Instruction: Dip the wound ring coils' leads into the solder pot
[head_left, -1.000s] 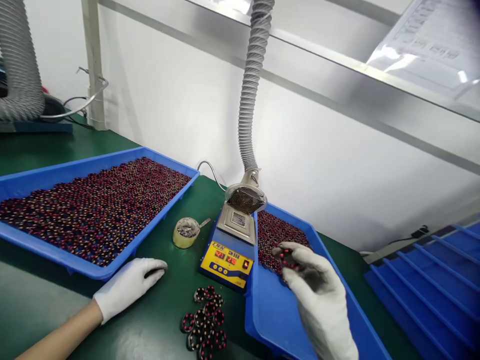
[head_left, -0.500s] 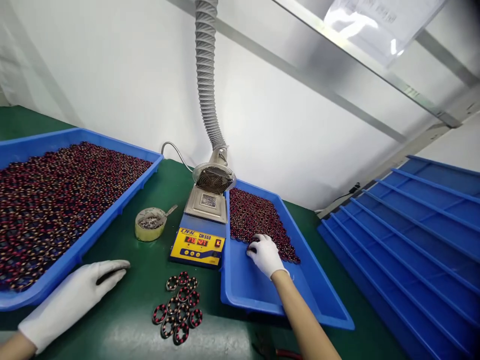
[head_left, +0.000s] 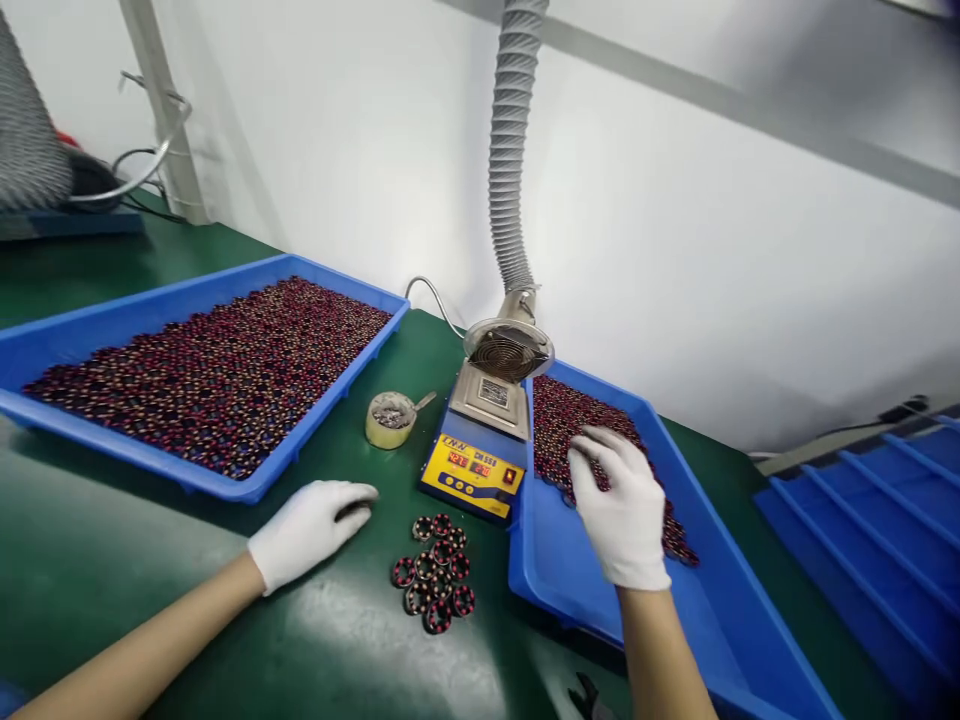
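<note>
The right hand [head_left: 619, 507], in a white cotton glove, sits over the blue plastic tray [head_left: 541, 590] on the right of the counter [head_left: 97, 510]. Its fingers [head_left: 592, 442] curl downward at the edge of the layer of small ring-shaped wound coils [head_left: 577, 430] that fills the far part of that tray. The grip is narrow and loosely hooked, but whether it holds a coil cannot be told, because the hand hides the fingertips' inner side. The near part of this tray shows bare blue plastic.

The left hand [head_left: 309, 530], gloved the same way, rests on the green counter with its grip relaxed and holding nothing visible. It lies just left of a small loose cluster of the same coils [head_left: 433, 573], which sits directly on the counter, apart from both trays.

Farther left, a second blue tray [head_left: 150, 297] carries a dense single layer of coils. Between the trays stands a soldering station [head_left: 471, 477] with a yellow panel and lit red readouts, and a fume extractor mouth [head_left: 508, 352] on a ribbed hose [head_left: 514, 150] rises behind it. A small round pot of grey scraps [head_left: 390, 420] sits left of the station. Stacked blue trays [head_left: 855, 540] lie at the far right.
</note>
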